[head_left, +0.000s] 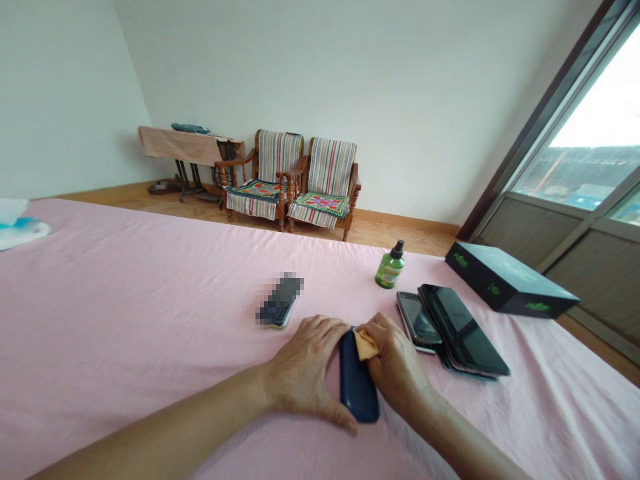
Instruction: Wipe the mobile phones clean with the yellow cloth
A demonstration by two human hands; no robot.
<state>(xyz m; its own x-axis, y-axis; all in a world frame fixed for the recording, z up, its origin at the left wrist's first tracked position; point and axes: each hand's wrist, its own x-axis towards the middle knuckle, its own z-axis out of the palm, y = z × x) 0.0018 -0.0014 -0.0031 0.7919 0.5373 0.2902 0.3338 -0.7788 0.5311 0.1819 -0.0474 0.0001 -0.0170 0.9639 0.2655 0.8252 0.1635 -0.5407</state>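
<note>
Left hand (305, 367) grasps blue case (359, 392) by end edges, right hand (395, 357) clutches cloth (367, 346), sheet (125, 293) spreading leftward.

Dark blue case (358, 390): upper right portion hidden by yellow cloth (365, 347) and right hand (395, 357) | Cloth: partly concealed within the grip | Handset (281, 300): largely obscured by pixelation | Green bottle (389, 269): label too small to read | White-and-blue bundle (23, 233): cut off by left edge | Forearms (200, 410): cut off by lower edge
</note>
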